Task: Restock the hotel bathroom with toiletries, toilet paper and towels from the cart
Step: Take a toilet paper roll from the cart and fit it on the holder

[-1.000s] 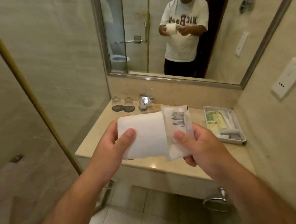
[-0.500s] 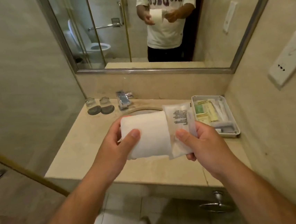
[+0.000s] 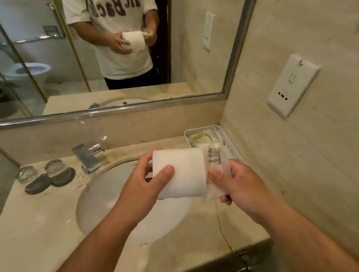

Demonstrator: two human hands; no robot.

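Desk (image 3: 41,236): beige polished stone, veined, with a thin crack line near the right front edge. An oval undermount basin (image 3: 105,200) of pale, smooth finish is set into it. Chrome faucet (image 3: 87,159), angular, stands behind the basin. Two upturned clear glasses (image 3: 40,172) sit on dark round coasters at left rear. A white rectangular plastic tray (image 3: 217,130) holding sachets occupies the right rear corner, against the wall. Framed mirror (image 3: 187,47) above; beige tiled wall at right carries a white socket plate (image 3: 293,85).

Left hand (image 3: 143,183) holds the toilet paper roll (image 3: 182,173), white, soft, cylindrical, above the basin, fingers curled around it and thumb pressed on top. Right hand (image 3: 242,186) fingers pinch a translucent printed sachet (image 3: 217,160) touching the roll's right end.
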